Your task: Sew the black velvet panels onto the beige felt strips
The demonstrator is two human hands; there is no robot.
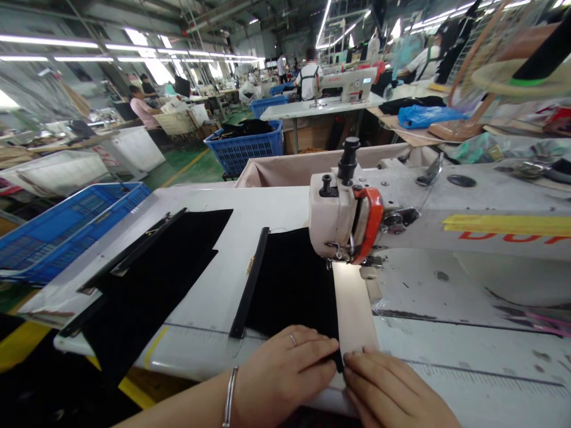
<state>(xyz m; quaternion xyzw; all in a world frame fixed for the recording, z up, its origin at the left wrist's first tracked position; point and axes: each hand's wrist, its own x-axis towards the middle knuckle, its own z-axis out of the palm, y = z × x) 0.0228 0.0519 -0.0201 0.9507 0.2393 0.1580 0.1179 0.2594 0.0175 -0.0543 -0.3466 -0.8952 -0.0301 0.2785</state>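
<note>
cloth (289, 285) lies at the machine (332, 220), apparently at the aligning step; left hand (281, 371) rests flat-fingered on it, right hand (395, 389) touches the strip (357, 315), grip unclear; feeding would call for even edges.

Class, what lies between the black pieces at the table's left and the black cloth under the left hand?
Between them, the head view shows white tabletop, with ruler marks near its front edge, left of the black cloth.
</note>
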